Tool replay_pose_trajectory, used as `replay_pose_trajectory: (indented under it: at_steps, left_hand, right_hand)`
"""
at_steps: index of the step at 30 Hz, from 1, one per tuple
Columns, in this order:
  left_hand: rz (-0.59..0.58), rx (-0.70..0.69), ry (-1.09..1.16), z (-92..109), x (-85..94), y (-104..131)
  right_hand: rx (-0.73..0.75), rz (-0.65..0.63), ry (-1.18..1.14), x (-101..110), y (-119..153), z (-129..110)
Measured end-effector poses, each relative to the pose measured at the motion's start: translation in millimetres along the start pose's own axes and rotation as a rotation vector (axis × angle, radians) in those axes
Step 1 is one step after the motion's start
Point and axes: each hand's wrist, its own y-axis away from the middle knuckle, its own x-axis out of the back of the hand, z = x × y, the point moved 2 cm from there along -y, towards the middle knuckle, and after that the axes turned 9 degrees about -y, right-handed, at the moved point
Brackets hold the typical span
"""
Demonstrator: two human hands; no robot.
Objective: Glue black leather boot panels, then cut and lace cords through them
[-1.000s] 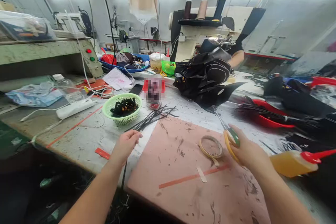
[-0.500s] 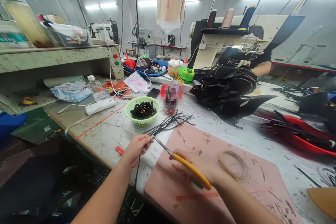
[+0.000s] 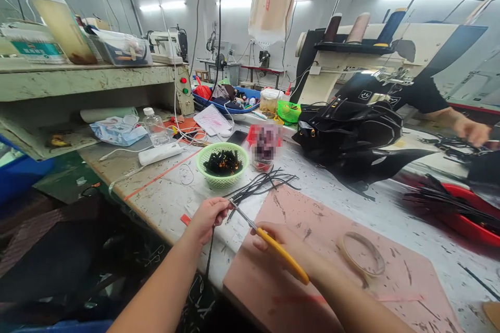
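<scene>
- Because a thin cord gives little to hold, the black cord [image 3: 211, 252] was pinched, it seemed, close to its end; it hung from the left hand [image 3: 211, 217] past the near edge of the table [image 3: 156, 187], where a long tail could dangle freely.
- The left fingers were closed on it, thumb against forefinger, probably to keep the short end steady.
- The scissors [image 3: 279, 252] were gripped by the right hand [image 3: 279, 239], its fingers wrapped about the yellow handle; they pointed far and left, so that the tips met the left fingertips. Whether any cord lay between the blades was too small to tell.
- Just beyond the hands lay a loose bunch of cords [image 3: 255, 187] — within easy reach of the left hand, which was perhaps the reason for leaving it there.
- On the far side of the left hand stood a green basket [image 3: 222, 181] with short black pieces [image 3: 222, 162] inside; its raised wall likely stopped them from scattering.
- Under the right forearm spread a pink board [image 3: 324, 250], probably there to spare the tabletop, and a tape roll [image 3: 377, 257] lay flat on it, to the right of that hand.
- Farther off, a black bag [image 3: 351, 125] rested by a sewing machine [image 3: 425, 36] — and at the far right a co-worker's hand [image 3: 472, 129] reached over other dark strands.
</scene>
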Motion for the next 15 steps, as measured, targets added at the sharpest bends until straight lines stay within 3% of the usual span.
replay_pose_trajectory:
  at_steps: [10,15]
  left_hand:
    - [0.008,-0.012,0.037,-6.1,7.6,1.1]
    - [-0.041,-0.021,0.004,-0.4,-0.1,18.5]
  right_hand:
    - [0.020,-0.016,-0.064,-8.3,-6.9,6.8]
    - [0.045,0.152,-0.100,-4.8,-2.5,8.2]
